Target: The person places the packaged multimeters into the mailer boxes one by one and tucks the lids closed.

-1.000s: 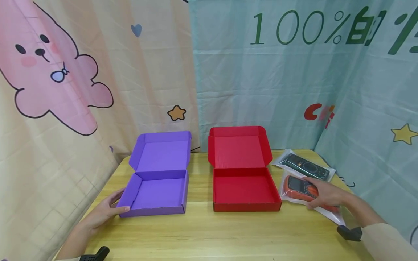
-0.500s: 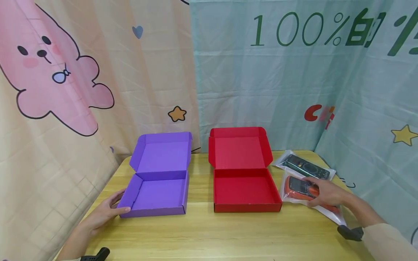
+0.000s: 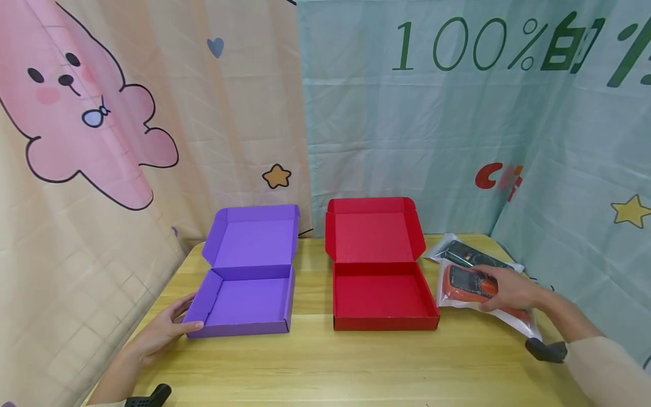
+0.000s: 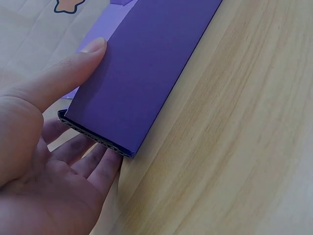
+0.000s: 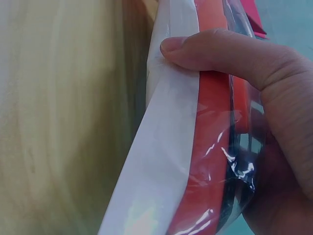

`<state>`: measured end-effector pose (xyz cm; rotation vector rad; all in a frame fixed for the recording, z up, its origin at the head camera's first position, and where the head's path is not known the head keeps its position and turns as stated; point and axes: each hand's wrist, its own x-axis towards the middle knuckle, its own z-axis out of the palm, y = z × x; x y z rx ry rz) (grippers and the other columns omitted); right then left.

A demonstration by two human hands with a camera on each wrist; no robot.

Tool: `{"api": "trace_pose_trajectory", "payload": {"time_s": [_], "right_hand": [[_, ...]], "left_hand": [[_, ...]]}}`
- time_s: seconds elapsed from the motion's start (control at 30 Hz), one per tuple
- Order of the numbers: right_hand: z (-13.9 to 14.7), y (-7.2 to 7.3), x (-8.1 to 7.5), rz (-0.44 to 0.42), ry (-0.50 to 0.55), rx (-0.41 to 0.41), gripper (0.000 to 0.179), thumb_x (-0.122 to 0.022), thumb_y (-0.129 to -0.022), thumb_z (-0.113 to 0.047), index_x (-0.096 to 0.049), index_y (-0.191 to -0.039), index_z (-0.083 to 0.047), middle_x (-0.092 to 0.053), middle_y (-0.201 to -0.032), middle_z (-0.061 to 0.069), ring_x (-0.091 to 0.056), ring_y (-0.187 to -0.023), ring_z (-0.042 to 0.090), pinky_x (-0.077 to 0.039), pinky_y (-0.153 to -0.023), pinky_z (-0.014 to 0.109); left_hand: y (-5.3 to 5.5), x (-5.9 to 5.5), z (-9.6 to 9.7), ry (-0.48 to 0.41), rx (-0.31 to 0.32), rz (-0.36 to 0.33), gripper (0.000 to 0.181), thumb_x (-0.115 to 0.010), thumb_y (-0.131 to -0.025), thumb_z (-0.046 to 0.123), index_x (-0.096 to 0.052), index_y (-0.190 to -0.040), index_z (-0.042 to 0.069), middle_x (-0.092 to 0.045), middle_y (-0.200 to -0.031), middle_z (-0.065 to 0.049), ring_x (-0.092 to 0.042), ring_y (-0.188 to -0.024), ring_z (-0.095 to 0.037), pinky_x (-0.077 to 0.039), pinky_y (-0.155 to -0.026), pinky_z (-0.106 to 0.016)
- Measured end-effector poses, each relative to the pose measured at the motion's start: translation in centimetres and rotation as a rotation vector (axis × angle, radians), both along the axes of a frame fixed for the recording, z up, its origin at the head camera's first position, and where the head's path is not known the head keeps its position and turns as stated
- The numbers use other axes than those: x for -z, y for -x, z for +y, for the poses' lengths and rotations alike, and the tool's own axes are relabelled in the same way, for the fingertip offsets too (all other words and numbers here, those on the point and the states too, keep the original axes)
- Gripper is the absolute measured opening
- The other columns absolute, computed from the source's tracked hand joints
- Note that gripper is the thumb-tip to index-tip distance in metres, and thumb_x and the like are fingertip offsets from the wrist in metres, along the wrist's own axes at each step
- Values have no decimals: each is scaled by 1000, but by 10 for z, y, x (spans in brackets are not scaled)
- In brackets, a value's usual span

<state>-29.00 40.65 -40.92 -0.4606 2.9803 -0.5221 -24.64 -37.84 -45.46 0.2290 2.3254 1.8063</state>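
An orange multimeter in a clear plastic bag is gripped by my right hand at the table's right side. In the right wrist view the thumb presses the bag's white underside, and the multimeter looks lifted off the wood. Behind it lies a dark green multimeter, also bagged and partly covered. My left hand holds the front left corner of a purple cardboard box, whose lid stands up. The left wrist view has the thumb on the box's front wall and the fingers round its end.
A red cardboard box with its lid raised stands between the purple box and the multimeters. All of it is on a wooden table. Printed curtains hang close behind and along both sides.
My right hand has raised the bagged orange multimeter a little, and it now covers more of the green one. The left hand and both boxes have stayed in place.
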Motion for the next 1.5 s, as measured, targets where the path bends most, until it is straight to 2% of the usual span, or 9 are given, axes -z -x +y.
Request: {"api": "trace_pose_trajectory", "payload": {"time_s": [0.1,0.2,0.27,0.4,0.53,0.63,0.83,1.07,1.5], "right_hand": [[-1,2,-6,3,12,-14,94,-92,-73,-38,-48,-146,0,-55,-117,17,-51,-101,35,-50,-76,42],[-2,2,-13,-3,25,-16,95,-92,-73,-36,-46,-147,2,-54,-116,16,-50,-100,34,-50,-74,40],[-3,3,-17,-5,33,-21,96,-92,-73,-34,-45,-148,3,-54,-115,16,-51,-99,33,-49,-73,39],[-4,5,-26,-5,53,-36,96,-91,-74,-33,-43,-149,4,-53,-114,14,-51,-98,31,-48,-72,38],[-8,7,-33,-11,62,-43,98,-91,-74,-34,-42,-150,2,-53,-115,14,-49,-101,33,-49,-72,37],[-14,10,-37,-14,52,-41,99,-92,-73,-37,-43,-151,-1,-53,-118,13,-48,-105,33,-50,-73,35],[-29,16,-45,-22,58,-70,99,-92,-72,-38,-45,-151,-2,-53,-117,10,-49,-104,30,-51,-74,35],[-52,26,-57,3,54,-103,98,-92,-71,-38,-46,-151,-3,-55,-116,8,-50,-103,28,-53,-73,34],[-94,46,-72,-56,80,-85,112,-97,-63,-46,-42,-153,-8,-55,-120,9,-52,-110,30,-59,-73,35]], "left_hand": [[0,-1,0,16,-6,-4,91,-71,-97,5,-8,-160,-10,-11,-162,-38,-45,-127,-1,-43,-95,-13],[0,-3,0,29,-9,-13,91,-71,-97,6,-8,-160,-9,-11,-163,-37,-36,-141,-28,-43,-95,-13],[0,-3,0,30,-4,-10,92,-71,-97,6,-7,-160,-10,-10,-163,-37,-31,-144,-36,-43,-95,-14],[0,-3,0,20,-7,-4,92,-72,-96,6,-8,-160,-11,-10,-162,-38,-46,-128,-5,-43,-95,-13],[0,-2,0,5,-8,1,92,-72,-96,5,-8,-160,-11,-10,-162,-39,-45,-111,15,-42,-95,-13],[1,-1,-1,9,-8,-3,92,-72,-96,5,-8,-160,-11,-10,-162,-39,-45,-114,13,-42,-95,-13],[1,1,-2,26,-9,-15,92,-72,-96,6,-8,-160,-9,-12,-162,-37,-42,-133,-14,-44,-96,-15],[1,2,-3,11,1,4,92,-72,-96,4,-8,-160,-10,-11,-161,-39,-45,-112,15,-44,-95,-15],[1,1,-3,-5,6,3,92,-71,-96,4,-7,-160,-10,-8,-162,-39,-45,-112,17,-43,-94,-13]]}}
